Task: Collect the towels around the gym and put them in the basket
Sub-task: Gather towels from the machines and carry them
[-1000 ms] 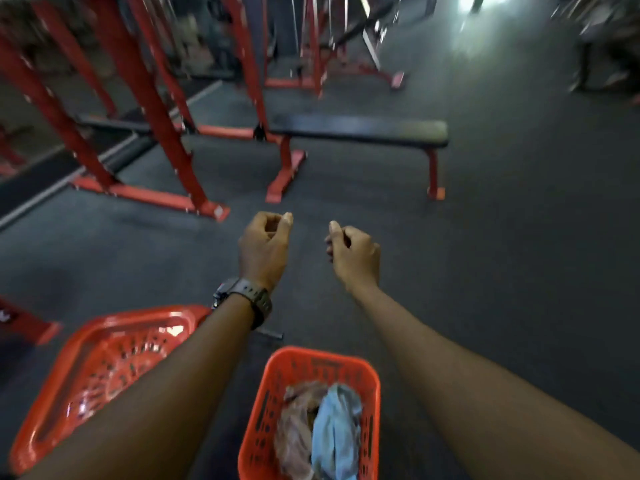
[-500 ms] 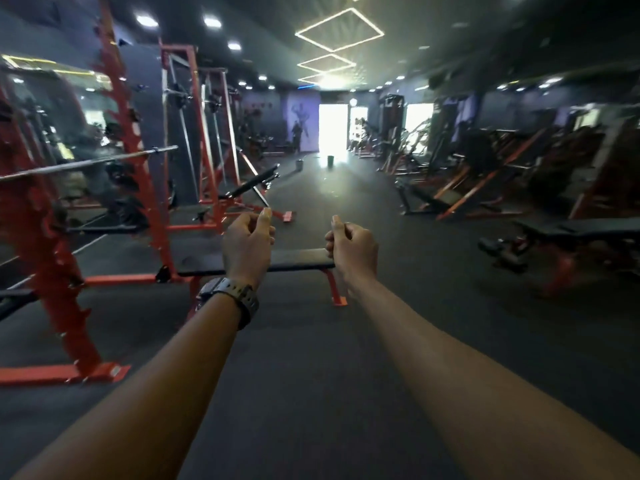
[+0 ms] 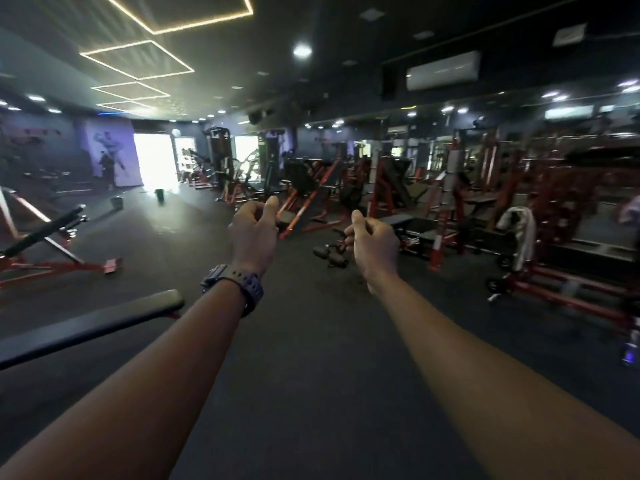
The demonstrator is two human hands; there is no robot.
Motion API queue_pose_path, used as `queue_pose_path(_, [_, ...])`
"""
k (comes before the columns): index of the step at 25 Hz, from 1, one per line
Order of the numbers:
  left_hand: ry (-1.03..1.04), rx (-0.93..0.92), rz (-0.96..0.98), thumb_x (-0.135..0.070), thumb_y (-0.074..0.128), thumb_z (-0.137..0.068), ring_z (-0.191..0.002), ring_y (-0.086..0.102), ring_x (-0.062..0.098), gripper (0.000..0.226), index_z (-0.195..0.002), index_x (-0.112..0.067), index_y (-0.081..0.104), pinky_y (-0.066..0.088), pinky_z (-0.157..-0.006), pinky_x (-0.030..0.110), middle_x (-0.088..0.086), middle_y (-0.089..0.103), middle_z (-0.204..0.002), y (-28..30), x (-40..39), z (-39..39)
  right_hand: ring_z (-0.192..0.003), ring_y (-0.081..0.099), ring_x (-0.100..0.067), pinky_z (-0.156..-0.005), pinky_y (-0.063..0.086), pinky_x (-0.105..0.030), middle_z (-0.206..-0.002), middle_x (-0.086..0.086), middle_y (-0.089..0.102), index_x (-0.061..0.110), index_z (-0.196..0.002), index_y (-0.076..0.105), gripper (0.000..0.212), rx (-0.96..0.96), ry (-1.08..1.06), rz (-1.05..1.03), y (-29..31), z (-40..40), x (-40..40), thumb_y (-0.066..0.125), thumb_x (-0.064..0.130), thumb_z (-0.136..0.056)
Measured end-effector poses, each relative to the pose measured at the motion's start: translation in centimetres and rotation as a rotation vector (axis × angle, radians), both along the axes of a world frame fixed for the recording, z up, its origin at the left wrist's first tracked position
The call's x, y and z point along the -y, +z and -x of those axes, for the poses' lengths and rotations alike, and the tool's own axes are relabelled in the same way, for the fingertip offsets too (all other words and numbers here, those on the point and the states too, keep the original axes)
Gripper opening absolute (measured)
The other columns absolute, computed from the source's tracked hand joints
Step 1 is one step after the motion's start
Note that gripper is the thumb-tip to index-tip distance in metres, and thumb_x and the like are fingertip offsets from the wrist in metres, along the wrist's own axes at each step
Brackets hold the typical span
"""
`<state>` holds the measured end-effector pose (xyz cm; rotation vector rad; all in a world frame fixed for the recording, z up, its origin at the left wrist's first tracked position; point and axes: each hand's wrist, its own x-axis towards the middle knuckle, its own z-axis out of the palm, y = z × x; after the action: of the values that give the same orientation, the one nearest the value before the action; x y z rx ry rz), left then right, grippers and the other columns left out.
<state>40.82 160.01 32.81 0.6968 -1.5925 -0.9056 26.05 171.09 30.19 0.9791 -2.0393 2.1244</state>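
A white towel (image 3: 519,233) hangs draped over a red machine at the right, well beyond my reach. My left hand (image 3: 254,233), with a dark watch on the wrist, is held out in front with the fingers curled in and nothing in it. My right hand (image 3: 374,242) is beside it, also loosely closed and empty. No basket is in view.
A black flat bench (image 3: 93,323) juts in from the left. Dumbbells (image 3: 329,254) lie on the dark floor just past my hands. Red machines (image 3: 381,188) line the right side. An incline bench (image 3: 45,233) stands at the left. Two small bins (image 3: 159,195) stand near the bright doorway.
My view has lifted from the floor and swung right; the two orange baskets dropped out of sight. The towel on the right machine came into view. Both hands stay closed and empty.
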Motion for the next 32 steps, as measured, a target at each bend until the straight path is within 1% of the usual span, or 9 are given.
queue_pose_path(3, [-0.182, 0.016, -0.015, -0.057, 0.052, -0.089, -0.089, 0.071, 0.03, 0.04, -0.078, -0.021, 0.066, 0.054, -0.091, 0.05, 0.004, 0.075, -0.086, 0.3, -7.2, 7.6, -0.067, 0.067, -0.02, -0.072, 0.054, -0.039, -0.071, -0.008, 0.07, 0.013, -0.071, 0.067, 0.044, 0.001, -0.161, -0.002, -0.3, 5.6, -10.3, 0.052, 0.038, -0.104])
queue_pose_path(4, [-0.256, 0.017, -0.029, -0.055, 0.053, -0.091, -0.089, 0.071, 0.031, 0.038, -0.077, -0.022, 0.066, 0.054, -0.091, 0.051, 0.005, 0.075, -0.086, 0.2, -9.9, 10.1, -0.067, 0.066, -0.02, -0.072, 0.055, -0.037, -0.071, -0.008, 0.07, 0.012, -0.072, 0.067, 0.044, 0.011, -0.217, 0.007, -0.4, 7.5, -14.0, 0.052, 0.036, -0.105])
queue_pose_path(7, [-0.425, -0.014, -0.066, -0.052, 0.054, -0.093, -0.085, 0.072, 0.028, 0.038, -0.078, -0.019, 0.065, 0.056, -0.089, 0.052, 0.002, 0.074, -0.083, -0.5, -17.5, 16.0, -0.06, 0.061, -0.014, -0.064, 0.053, -0.031, -0.067, -0.005, 0.067, 0.014, -0.071, 0.066, 0.042, 0.047, -0.367, 0.028, -1.4, 11.3, -23.4, 0.052, 0.034, -0.105])
queue_pose_path(11, [-0.69, -0.048, -0.107, -0.051, 0.053, -0.097, -0.079, 0.07, 0.02, 0.038, -0.081, -0.019, 0.064, 0.054, -0.079, 0.042, -0.001, 0.073, -0.084, -1.3, -27.7, 21.6, -0.049, 0.06, 0.0, -0.058, 0.049, -0.027, -0.058, 0.006, 0.066, 0.02, -0.062, 0.066, 0.046, 0.031, -0.647, 0.018, -2.3, 14.0, -35.4, 0.054, 0.037, -0.103])
queue_pose_path(15, [-0.883, -0.075, -0.131, -0.049, 0.052, -0.098, -0.076, 0.065, 0.018, 0.038, -0.084, -0.016, 0.065, 0.051, -0.073, 0.037, 0.0, 0.071, -0.083, -0.7, -34.7, 24.5, -0.063, 0.07, -0.024, -0.07, 0.058, -0.048, -0.059, -0.001, 0.07, 0.017, -0.058, 0.066, 0.05, 0.065, -0.821, 0.054, -1.7, 14.3, -43.7, 0.054, 0.042, -0.1])
queue_pose_path(18, [-0.962, -0.087, -0.124, -0.055, 0.051, -0.095, -0.075, 0.065, 0.017, 0.041, -0.086, -0.017, 0.065, 0.054, -0.075, 0.04, -0.001, 0.071, -0.083, 0.1, -37.6, 25.4, -0.051, 0.064, -0.013, -0.069, 0.059, -0.05, -0.05, 0.006, 0.065, 0.019, -0.053, 0.065, 0.051, 0.062, -0.904, 0.092, -1.1, 14.1, -46.3, 0.056, 0.042, -0.098])
queue_pose_path(22, [-1.024, -0.073, -0.129, -0.057, 0.053, -0.092, -0.076, 0.064, 0.017, 0.041, -0.087, -0.018, 0.065, 0.055, -0.086, 0.053, -0.002, 0.07, -0.085, 0.1, -38.3, 26.0, -0.06, 0.064, -0.021, -0.078, 0.057, -0.06, -0.051, 0.007, 0.065, 0.027, -0.053, 0.069, 0.05, 0.079, -0.924, 0.083, -1.1, 14.0, -46.7, 0.055, 0.042, -0.099])
queue_pose_path(28, [-0.987, -0.06, -0.117, -0.051, 0.05, -0.098, -0.081, 0.064, 0.018, 0.041, -0.093, -0.013, 0.066, 0.055, -0.092, 0.053, 0.0, 0.07, -0.089, 0.2, -34.8, 26.9, -0.059, 0.064, -0.018, -0.079, 0.059, -0.057, -0.059, 0.003, 0.068, 0.02, -0.063, 0.067, 0.045, 0.062, -0.923, 0.068, -0.5, 14.4, -43.0, 0.054, 0.041, -0.101])
queue_pose_path(32, [-0.979, -0.066, -0.118, -0.051, 0.05, -0.099, -0.095, 0.067, 0.032, 0.045, -0.097, -0.01, 0.066, 0.052, -0.097, 0.058, 0.014, 0.069, -0.111, 0.5, -31.7, 28.5, -0.06, 0.067, -0.017, -0.078, 0.06, -0.055, -0.062, 0.002, 0.069, 0.02, -0.076, 0.066, 0.037, 0.028, -0.927, 0.023, -0.2, 15.2, -39.9, 0.052, 0.043, -0.101])
